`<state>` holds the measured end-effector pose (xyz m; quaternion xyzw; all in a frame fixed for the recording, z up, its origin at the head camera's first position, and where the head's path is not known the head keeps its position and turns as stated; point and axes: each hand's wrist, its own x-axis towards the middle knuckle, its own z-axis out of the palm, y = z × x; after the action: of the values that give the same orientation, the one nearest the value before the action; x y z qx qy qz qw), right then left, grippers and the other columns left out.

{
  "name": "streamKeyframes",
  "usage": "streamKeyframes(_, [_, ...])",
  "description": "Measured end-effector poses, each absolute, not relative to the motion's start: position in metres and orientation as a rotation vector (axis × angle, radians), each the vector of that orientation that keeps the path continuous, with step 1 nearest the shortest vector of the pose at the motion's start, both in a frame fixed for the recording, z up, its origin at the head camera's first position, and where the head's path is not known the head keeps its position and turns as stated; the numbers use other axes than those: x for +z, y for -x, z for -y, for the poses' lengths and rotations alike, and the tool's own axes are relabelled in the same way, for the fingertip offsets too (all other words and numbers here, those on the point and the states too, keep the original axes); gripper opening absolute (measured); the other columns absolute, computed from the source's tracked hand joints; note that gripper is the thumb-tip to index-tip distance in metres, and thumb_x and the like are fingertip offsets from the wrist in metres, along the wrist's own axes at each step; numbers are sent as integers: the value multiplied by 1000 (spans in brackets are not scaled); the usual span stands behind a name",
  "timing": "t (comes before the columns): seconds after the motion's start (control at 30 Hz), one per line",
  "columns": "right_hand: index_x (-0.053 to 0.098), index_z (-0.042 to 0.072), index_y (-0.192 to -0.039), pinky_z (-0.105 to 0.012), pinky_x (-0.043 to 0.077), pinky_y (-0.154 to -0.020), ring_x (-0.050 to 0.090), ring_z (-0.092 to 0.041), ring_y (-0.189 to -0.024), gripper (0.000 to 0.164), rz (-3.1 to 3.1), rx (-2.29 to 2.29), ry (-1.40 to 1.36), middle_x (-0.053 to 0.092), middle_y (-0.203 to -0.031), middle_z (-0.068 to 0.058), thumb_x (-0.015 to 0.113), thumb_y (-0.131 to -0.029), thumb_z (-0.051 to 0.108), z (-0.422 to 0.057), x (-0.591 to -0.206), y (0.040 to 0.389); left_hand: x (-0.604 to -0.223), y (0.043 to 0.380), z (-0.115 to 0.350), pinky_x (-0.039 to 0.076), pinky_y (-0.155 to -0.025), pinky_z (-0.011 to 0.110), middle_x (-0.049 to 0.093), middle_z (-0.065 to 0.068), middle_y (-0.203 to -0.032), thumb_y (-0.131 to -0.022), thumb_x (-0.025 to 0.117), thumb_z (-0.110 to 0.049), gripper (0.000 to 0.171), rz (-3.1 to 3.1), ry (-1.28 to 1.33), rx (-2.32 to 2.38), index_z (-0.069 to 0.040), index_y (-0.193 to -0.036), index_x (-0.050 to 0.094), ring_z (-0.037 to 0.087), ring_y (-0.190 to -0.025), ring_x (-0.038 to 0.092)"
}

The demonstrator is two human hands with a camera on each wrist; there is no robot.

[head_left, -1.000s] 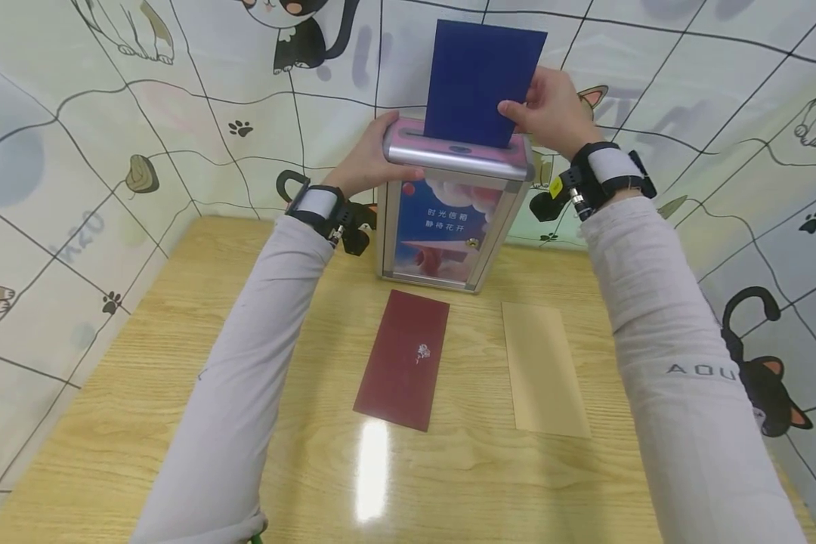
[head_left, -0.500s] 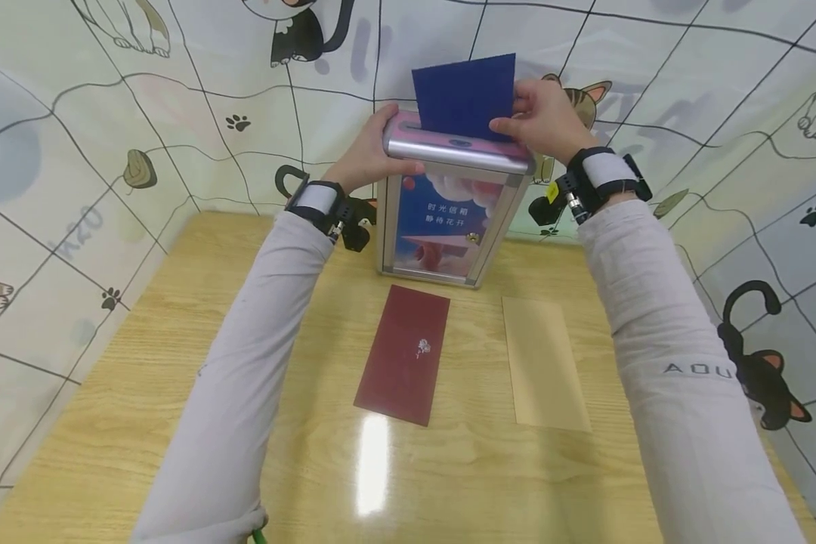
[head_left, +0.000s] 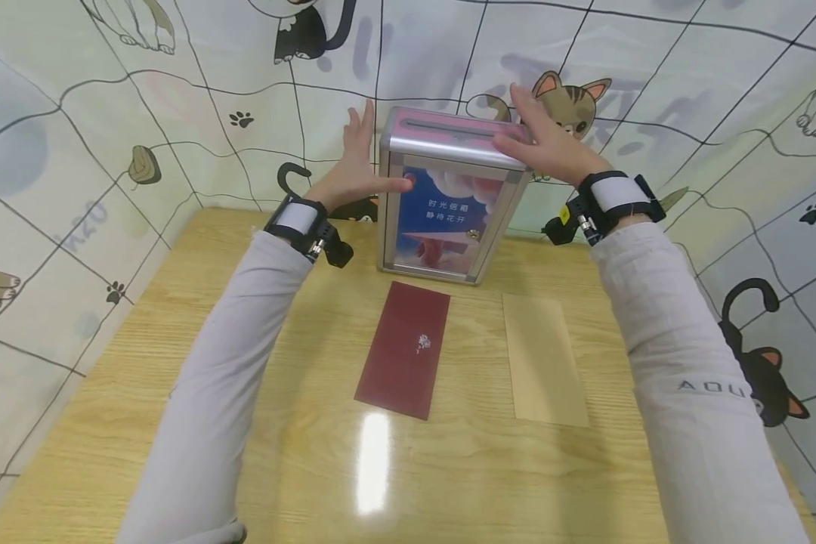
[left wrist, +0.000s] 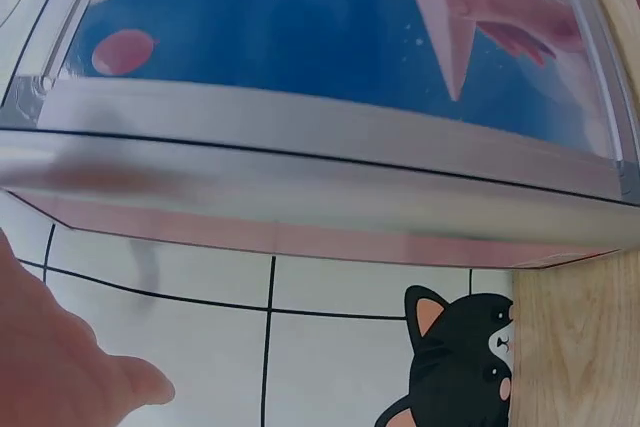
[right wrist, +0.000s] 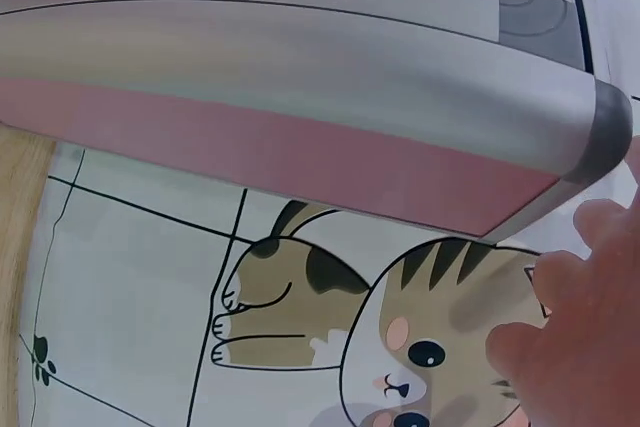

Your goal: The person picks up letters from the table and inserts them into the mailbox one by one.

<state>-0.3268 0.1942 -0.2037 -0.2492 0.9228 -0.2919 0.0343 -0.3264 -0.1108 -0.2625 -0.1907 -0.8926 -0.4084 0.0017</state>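
Observation:
A silver-framed letter box (head_left: 389,219) with a pink top and a blue picture front stands upright at the back of the table. A long slot (head_left: 442,127) runs along its top. My left hand (head_left: 353,172) is spread at the box's left side, its thumb pointing across the front edge and its fingers up. In the left wrist view, a gap shows between that hand (left wrist: 50,357) and the box side. My right hand (head_left: 554,145) is at the top right corner, thumb over the lid and fingers extended. Neither hand holds anything. No blue envelope shows now.
In front of the box, a dark red envelope (head_left: 403,351) with a small white print lies on the wooden table (head_left: 299,453). To its right lies a tan envelope (head_left: 545,361). A cat-patterned cloth (head_left: 211,121) hangs close behind the box and along both sides.
The blue envelope, held by my right hand, went down into the slot and out of sight. My right hand let go; my left hand came off the box's left top edge and spread.

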Motion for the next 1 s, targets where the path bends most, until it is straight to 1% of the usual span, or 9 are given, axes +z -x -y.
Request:
streamKeyframes(0.2, [-16,40,-140,-50,-14,-105,-22,-8,-131,78,-2870,-900,722,-20,-145,19,44,-90,46,-200,-209,317,-269,319,113,1,-103,60,-40,-2,-140,-58,68,-69,129,2800,626,-1249,-36,-136,-28,21,-129,-33])
streamKeyframes(0.4, [-14,30,-143,-49,-13,-106,-20,-6,-131,83,-2928,-907,783,-20,-147,11,48,-89,43,-206,-215,309,-272,312,118,2,-103,61,-37,1,-142,-58,70,-68,130,2794,600,-1205,-33,-138,-27,25,-131,-30])
streamKeyframes(0.5, [-12,28,-144,-49,-13,-106,-19,-7,-132,84,-2944,-914,810,-20,-148,9,49,-89,41,-212,-220,304,-274,308,120,3,-103,62,-35,3,-144,-57,70,-67,132,2785,604,-1200,-30,-139,-25,26,-131,-29])
streamKeyframes(0.63, [-9,25,-145,-50,-15,-105,-21,-11,-133,86,-2957,-932,816,-21,-148,8,52,-87,39,-219,-229,295,-279,302,125,2,-104,60,-35,2,-144,-61,71,-62,129,2790,626,-1220,-32,-138,-27,24,-131,-30])
streamKeyframes(0.77, [-8,27,-145,-53,-16,-103,-23,-9,-132,86,-2966,-913,806,-21,-147,9,53,-86,40,-227,-238,282,-285,295,130,2,-106,56,-35,1,-144,-66,73,-53,125,2808,647,-1213,-34,-137,-28,20,-131,-30])
streamKeyframes(0.87, [-9,29,-145,-55,-16,-103,-23,-7,-131,87,-2965,-873,802,-21,-147,10,54,-86,42,-232,-245,271,-288,287,133,2,-106,56,-35,-4,-143,-67,75,-48,125,2811,653,-1211,-35,-137,-27,15,-130,-30])
streamKeyframes(1.0, [-8,30,-144,-58,-14,-102,-22,-12,-133,89,-2972,-826,816,-20,-148,6,56,-85,43,-238,-255,259,-290,276,137,2,-106,56,-37,-12,-140,-66,76,-47,125,2793,666,-1264,-36,-137,-26,8,-127,-31])
